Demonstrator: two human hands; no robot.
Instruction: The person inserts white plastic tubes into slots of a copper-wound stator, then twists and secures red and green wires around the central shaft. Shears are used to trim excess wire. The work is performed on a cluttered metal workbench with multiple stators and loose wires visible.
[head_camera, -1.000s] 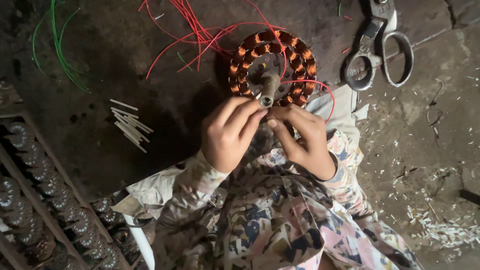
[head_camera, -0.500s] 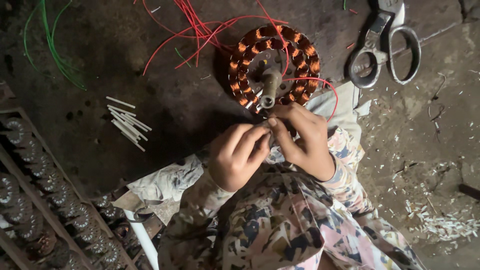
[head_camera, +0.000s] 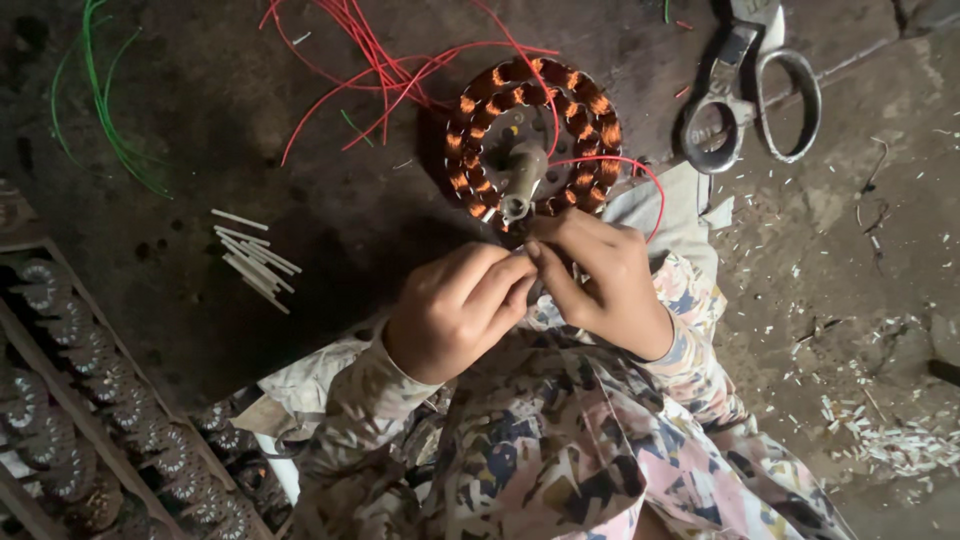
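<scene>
Floor (head_camera: 300, 260): dark, grimy, fills most of view; pale chips scattered at rt side.

Wooden rack (head_camera: 90, 400), lower lt, runs diagonally, rows of small wound coils sitting in it.

Person's lap: patterned sleeves, pink/grey/blue, bottom centre. Pale cloth (head_camera: 670, 205) under rt forearm, edge near stator.

Stator (head_camera: 535, 135): round ring w/ copper-coloured windings, metal hub + short shaft in middle. Lies on floor just above both hands, top centre. Red wires (head_camera: 380, 65) fan out from its upper lt; one red lead loops off rt side of ring and curves down toward rt hand.

Scissors (head_camera: 755, 100): large, metal, upper rt, well apart from hands, handles toward viewer.

Green wires (head_camera: 100, 100): loose bundle, upper lt, well apart from stator.

Lt hand (head_camera: 455, 310): fingers curled, tips pinched together w/ thumb, meeting rt hand's fingertips. Grip narrow; what it pinches too small to make out, prob. fine wire end.

Rt hand (head_camera: 600, 275): fingers bent inward, tips against lt hand's, just below stator's lower edge. Grip narrow, same tiny item, can't tell exactly.

White sticks (head_camera: 252, 260): small heap of thin short pieces, lt of hands, apart from them.
</scene>
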